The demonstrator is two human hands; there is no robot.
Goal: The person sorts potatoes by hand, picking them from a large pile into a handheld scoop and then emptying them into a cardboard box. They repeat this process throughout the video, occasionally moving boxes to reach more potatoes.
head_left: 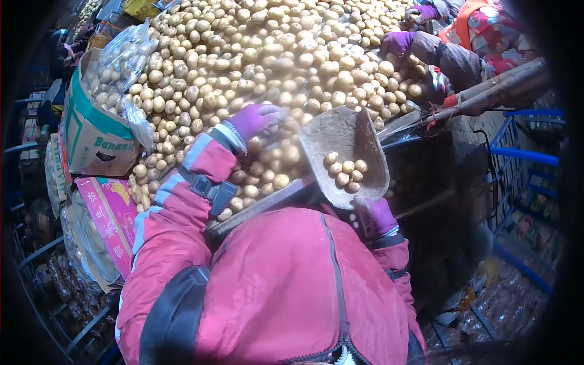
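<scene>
A large heap of potatoes [243,61] spreads in front of me. My left hand [258,120], in a purple glove with paler fingertips, is over the near part of the heap, its fingers stretched to the right and holding nothing I can see. Potatoes close to it are smeared by motion. My right hand [375,216], also in a purple glove, is closed at the near end of a worn scoop [328,131]; the grip itself is partly hidden. Several small potatoes [348,169] lie in the scoop, near my right hand.
At left stands a banana carton [100,137] with plastic-wrapped potatoes, above a pink box [109,213]. A board edge [261,207] borders the heap. Another person's gloved hands [398,44] touch potatoes at upper right. Poles [486,94] and blue metal rails [524,156] stand right.
</scene>
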